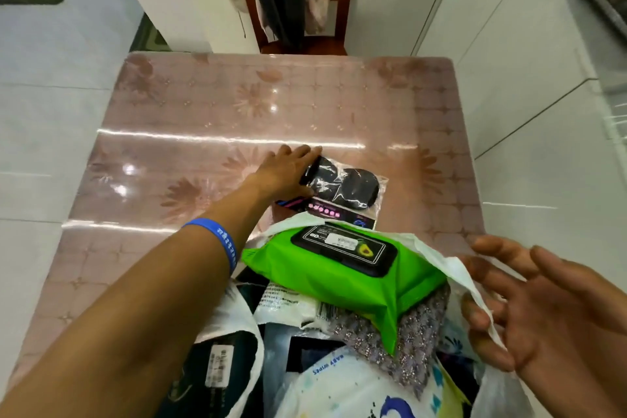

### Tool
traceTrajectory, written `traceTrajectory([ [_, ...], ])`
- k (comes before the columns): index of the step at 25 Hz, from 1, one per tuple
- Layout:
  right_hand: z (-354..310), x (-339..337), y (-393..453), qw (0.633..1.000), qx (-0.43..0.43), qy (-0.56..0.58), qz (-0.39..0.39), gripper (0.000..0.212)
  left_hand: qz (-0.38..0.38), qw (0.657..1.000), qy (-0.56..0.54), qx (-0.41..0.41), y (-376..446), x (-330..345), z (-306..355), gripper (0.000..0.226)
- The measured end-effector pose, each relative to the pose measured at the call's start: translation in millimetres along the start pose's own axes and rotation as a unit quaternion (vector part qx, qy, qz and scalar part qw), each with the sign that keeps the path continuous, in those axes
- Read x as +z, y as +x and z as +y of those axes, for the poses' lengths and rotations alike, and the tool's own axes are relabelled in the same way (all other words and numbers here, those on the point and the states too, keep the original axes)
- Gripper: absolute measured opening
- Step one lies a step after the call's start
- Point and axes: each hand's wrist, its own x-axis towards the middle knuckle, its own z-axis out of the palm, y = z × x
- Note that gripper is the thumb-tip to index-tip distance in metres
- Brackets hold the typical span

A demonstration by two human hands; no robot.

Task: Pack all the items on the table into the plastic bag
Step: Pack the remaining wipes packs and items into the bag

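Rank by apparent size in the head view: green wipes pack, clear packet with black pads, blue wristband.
1. green wipes pack, though it lies nearer the camera
2. clear packet with black pads
3. blue wristband, clearly smallest

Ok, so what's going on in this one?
A person is packing items into a white plastic bag at the near edge of the table. The left hand reaches out and takes hold of a clear packet of black pads, the only loose item in view on the table. The right hand, fingers spread, holds the bag's rim open. A green wipes pack already lies on top of the bag's contents.
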Motion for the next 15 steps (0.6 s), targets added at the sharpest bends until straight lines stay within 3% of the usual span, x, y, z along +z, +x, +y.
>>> traceTrajectory([
  [1,4,-5,5,0.999,0.011,0.022,-0.033,0.047,0.016,1.000,0.012,-0.016,5,4,-3,0.091],
  [4,9,-1,6,0.992,-0.055,-0.107,0.027,0.049,0.044,0.996,-0.039,-0.071,3,3,0,0.064],
  [7,14,12,7,0.988,-0.074,-0.131,0.024,0.051,0.103,0.986,-0.076,-0.106,-18,-19,6,0.043],
  [9,18,19,-1,0.986,-0.087,-0.137,0.032,0.042,0.148,0.948,-0.242,-0.147,-45,-56,13,0.039],
  [12,27,24,-19,0.981,-0.124,-0.143,0.037,0.034,0.183,0.822,-0.531,-0.097,-122,-121,34,0.022],
  [15,33,28,-41,0.976,-0.158,-0.145,0.032,0.032,0.047,0.800,-0.596,0.057,-230,-139,70,0.017],
])
